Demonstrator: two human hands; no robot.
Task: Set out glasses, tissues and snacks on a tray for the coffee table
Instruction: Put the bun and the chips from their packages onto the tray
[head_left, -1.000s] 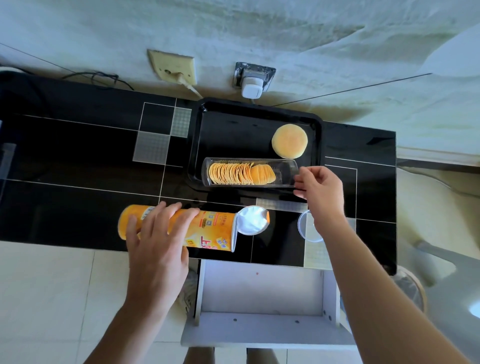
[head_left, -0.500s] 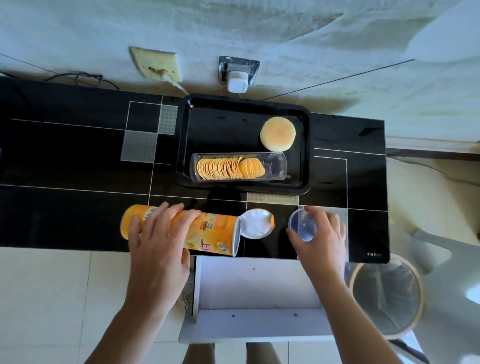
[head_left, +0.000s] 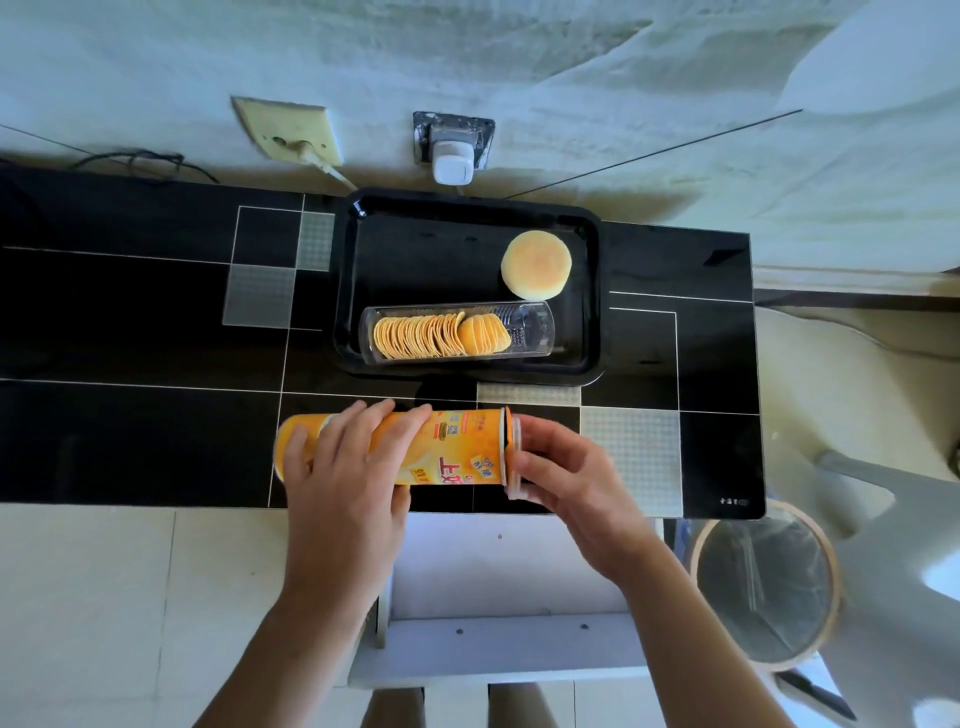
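While capped, both hands (head_left: 343, 483) on can (head_left: 447, 452)

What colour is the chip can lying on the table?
Orange-yellow with printed labels, the chip can shows best in the head view.

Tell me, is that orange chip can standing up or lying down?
Lying down: the orange chip can rests sideways on the black table, left hand gripping it.

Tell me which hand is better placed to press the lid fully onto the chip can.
Right. The right hand already holds the clear lid against the open end of the chip can. The left hand grips the can's body, steadying it on the table.
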